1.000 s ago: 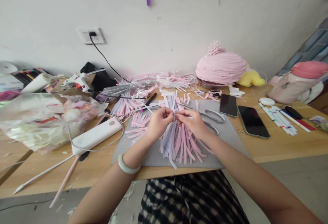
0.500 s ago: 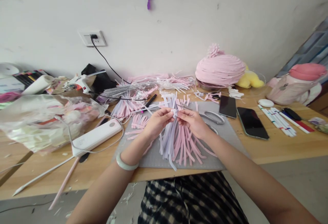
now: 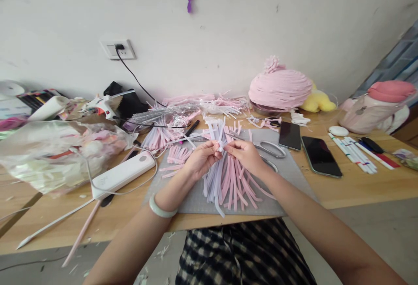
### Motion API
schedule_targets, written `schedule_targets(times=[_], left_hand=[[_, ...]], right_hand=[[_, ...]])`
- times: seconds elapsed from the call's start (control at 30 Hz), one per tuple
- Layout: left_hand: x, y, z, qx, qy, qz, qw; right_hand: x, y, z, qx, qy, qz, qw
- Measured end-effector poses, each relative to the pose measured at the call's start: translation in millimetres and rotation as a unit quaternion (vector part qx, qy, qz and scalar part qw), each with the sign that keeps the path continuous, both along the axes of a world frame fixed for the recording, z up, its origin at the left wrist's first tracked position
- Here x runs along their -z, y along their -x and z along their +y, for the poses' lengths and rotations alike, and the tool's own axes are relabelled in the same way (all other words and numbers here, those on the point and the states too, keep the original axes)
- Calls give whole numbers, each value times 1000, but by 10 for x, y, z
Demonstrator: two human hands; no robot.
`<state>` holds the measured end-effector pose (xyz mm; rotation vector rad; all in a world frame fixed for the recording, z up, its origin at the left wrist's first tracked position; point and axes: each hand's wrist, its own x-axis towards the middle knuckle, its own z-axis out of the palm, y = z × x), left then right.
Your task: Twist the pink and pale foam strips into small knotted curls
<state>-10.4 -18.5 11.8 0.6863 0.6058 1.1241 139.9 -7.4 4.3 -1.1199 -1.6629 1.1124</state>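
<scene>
Between my fingertips is a small pale lavender fuzzy piece (image 3: 220, 145), held over the grey mat. My left hand (image 3: 205, 159) pinches it from the left with curled fingers. On its right side, the thumb and index finger of my right hand (image 3: 243, 154) close on it. Beneath both hands, long lavender strips (image 3: 214, 182) and pink strips (image 3: 237, 185) fan out towards the front edge of the grey mat (image 3: 192, 204). Silver scissors (image 3: 272, 149) lie right of my right hand, their blades partly hidden among the strips. Short pink strips (image 3: 178, 154) lie left of my left hand.
Two phones (image 3: 290, 135) (image 3: 321, 156), markers (image 3: 354, 154) and a pink-lidded cup (image 3: 375, 106) stand or lie at the right. Behind is a large pink bundle (image 3: 280, 87). At the left are a plastic bag (image 3: 65, 154), a white device (image 3: 122, 174) and a glue gun (image 3: 105, 106).
The small lavender piece is slightly lower and further left. My left hand has turned a little, with its fingers curled more beneath the piece; my right hand has shifted slightly left.
</scene>
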Motion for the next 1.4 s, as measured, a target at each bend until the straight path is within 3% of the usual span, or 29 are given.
schedule_targets(times=[0.37, 0.7, 1.0, 1.27, 1.4], left_hand=[[19, 26, 7, -15, -36, 69, 997], [24, 1, -13, 4, -80, 13, 997], [-17, 8, -7, -34, -135, 89, 986], [-22, -9, -3, -67, -138, 155, 976], [-38, 1, -15, -52, -170, 152, 972]], right_hand=[[27, 7, 12, 7, -38, 56, 998], [37, 10, 23, 0, 38, 144, 989], [47, 6, 27, -25, -39, 96, 994], [40, 12, -9, -32, -48, 77, 995], [42, 16, -18, -48, -3, 141, 989]])
